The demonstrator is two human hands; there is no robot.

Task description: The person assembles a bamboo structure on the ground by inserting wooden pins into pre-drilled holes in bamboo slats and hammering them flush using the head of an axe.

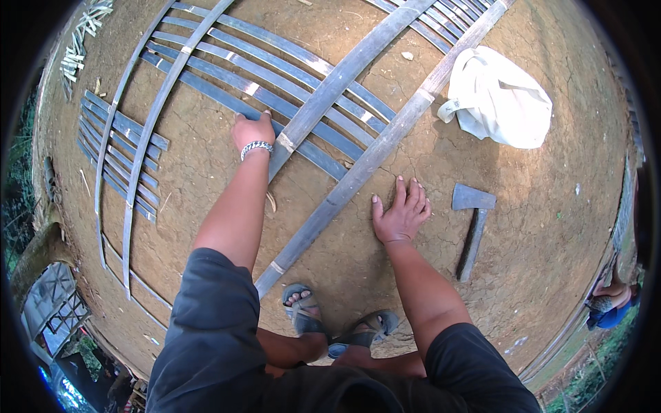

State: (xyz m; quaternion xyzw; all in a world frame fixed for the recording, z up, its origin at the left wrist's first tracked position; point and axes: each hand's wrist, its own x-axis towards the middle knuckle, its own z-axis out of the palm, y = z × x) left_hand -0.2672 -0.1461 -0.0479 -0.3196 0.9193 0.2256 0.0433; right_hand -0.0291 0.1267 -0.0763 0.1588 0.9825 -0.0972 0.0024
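Note:
My left hand (254, 131), with a chain bracelet at its wrist, is closed on the nearest bamboo slat (203, 91); the thumb shows on top and most fingers are hidden. This slat lies with several others across long split bamboo poles, and one thick pole (323, 103) passes just right of the hand. A longer pole (344, 189) runs diagonally between my two hands. My right hand (403, 215) is open, fingers spread, palm down at the bare earth and holding nothing. To its right lies a hatchet (474, 198) with a dark handle.
A white cloth bag (499, 103) sits at the upper right, beside the long pole. More short slats (131, 155) lie across two thin bamboo strips at the left. Bamboo scraps (82, 41) are heaped at the far left. Another person (613, 299) is at the right rim.

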